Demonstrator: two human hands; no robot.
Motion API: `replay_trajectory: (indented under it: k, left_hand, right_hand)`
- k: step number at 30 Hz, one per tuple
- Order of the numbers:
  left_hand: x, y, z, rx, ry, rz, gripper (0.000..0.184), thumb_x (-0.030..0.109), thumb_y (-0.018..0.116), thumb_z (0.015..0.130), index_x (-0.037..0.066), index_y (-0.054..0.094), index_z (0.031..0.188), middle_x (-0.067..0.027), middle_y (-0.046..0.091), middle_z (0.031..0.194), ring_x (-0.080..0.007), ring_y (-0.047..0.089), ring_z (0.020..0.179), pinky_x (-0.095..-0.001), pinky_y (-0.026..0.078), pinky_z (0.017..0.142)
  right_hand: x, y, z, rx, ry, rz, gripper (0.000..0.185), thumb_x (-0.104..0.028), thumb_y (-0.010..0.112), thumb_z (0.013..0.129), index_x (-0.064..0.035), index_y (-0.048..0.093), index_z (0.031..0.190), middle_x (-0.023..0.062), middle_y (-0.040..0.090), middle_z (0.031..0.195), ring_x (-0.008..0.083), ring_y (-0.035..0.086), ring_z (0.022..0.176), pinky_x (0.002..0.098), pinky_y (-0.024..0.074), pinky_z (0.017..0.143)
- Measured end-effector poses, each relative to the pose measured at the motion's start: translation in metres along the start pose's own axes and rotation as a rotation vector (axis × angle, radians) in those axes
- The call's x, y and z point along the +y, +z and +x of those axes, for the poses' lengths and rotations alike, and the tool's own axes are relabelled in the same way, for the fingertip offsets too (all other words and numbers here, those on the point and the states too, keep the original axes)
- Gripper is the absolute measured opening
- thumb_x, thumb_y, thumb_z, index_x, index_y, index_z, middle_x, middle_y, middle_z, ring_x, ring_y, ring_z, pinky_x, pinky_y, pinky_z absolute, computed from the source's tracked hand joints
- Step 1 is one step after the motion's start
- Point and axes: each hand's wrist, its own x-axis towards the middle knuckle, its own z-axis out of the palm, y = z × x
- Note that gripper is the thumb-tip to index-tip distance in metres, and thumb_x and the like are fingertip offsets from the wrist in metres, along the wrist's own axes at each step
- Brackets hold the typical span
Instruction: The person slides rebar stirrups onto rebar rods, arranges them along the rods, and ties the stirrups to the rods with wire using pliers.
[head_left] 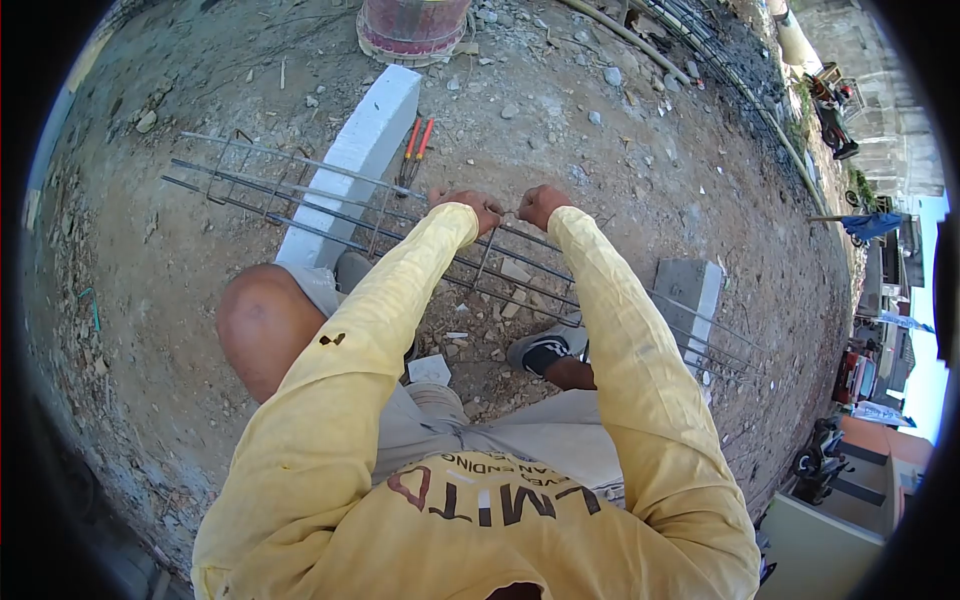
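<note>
A long cage of thin steel rebar with stirrups lies across in front of my knees, propped on two blocks. My left hand is closed at the cage's far bar, its fingers bent around a spot by a stirrup. Close beside it, my right hand is closed too, with fingertips pinched together just above the same bar. Whatever lies between the fingers of either hand is too small to make out. Pliers with red handles lie on the ground beyond the cage, left of my left hand.
A long white block supports the cage at left, a shorter grey block at right. A reddish bucket stands beyond. Stones and rubble are strewn over the dirt. More long bars lie at far right; motorbikes stand farther off.
</note>
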Motion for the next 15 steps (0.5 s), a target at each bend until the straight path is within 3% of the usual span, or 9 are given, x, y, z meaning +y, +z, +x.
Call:
replay_trajectory:
  k: [4, 7, 10, 13, 15]
  left_hand:
    - [0.0, 0.001, 0.005, -0.032, -0.015, 0.001, 0.032, 0.04, 0.058, 0.084, 0.033, 0.067, 0.115, -0.0009, 0.064, 0.121, -0.0199, 0.053, 0.12, -0.0484, 0.014, 0.107]
    - [-0.001, 0.001, 0.007, -0.033, -0.001, 0.006, 0.035, 0.043, 0.056, 0.083, 0.032, 0.067, 0.114, 0.0007, 0.065, 0.119, -0.0178, 0.054, 0.118, -0.045, 0.017, 0.106]
    - [0.0, 0.001, 0.006, -0.048, -0.025, 0.015, 0.036, 0.044, 0.054, 0.085, 0.033, 0.065, 0.117, 0.0006, 0.065, 0.12, -0.0174, 0.054, 0.119, -0.0462, 0.016, 0.105]
    - [-0.002, 0.004, 0.005, -0.022, 0.027, 0.091, 0.038, 0.046, 0.052, 0.087, 0.034, 0.062, 0.121, 0.0008, 0.063, 0.123, -0.0178, 0.053, 0.121, -0.0495, 0.015, 0.105]
    - [-0.004, 0.009, 0.001, 0.012, 0.095, 0.218, 0.042, 0.052, 0.044, 0.09, 0.039, 0.056, 0.128, -0.0003, 0.058, 0.131, -0.0238, 0.048, 0.128, -0.0559, 0.01, 0.108]
  right_hand:
    - [-0.023, -0.012, -0.016, -0.115, -0.071, -0.226, 0.025, -0.03, 0.069, 0.071, -0.0076, 0.07, 0.082, 0.0148, 0.069, 0.082, 0.0326, 0.066, 0.08, 0.0426, 0.051, 0.073]
    - [-0.03, -0.034, -0.032, -0.314, 0.034, 0.164, 0.027, -0.03, 0.066, 0.075, -0.0056, 0.071, 0.084, 0.0116, 0.069, 0.081, 0.0265, 0.066, 0.077, 0.0386, 0.0518, 0.071]
    - [-0.022, -0.021, -0.045, -0.227, 0.182, 0.521, 0.029, -0.03, 0.065, 0.078, -0.0031, 0.071, 0.088, 0.0163, 0.069, 0.084, 0.0307, 0.066, 0.077, 0.0394, 0.051, 0.073]
    - [-0.009, -0.02, -0.067, 0.543, -0.102, 0.405, 0.031, -0.031, 0.064, 0.082, -0.0014, 0.07, 0.09, 0.0152, 0.068, 0.077, 0.0269, 0.065, 0.07, 0.0388, 0.0503, 0.07]
    - [0.009, -0.048, -0.093, 0.633, -0.006, 0.571, 0.032, -0.032, 0.064, 0.083, -0.0009, 0.069, 0.091, 0.0157, 0.068, 0.077, 0.0265, 0.065, 0.072, 0.038, 0.0502, 0.071]
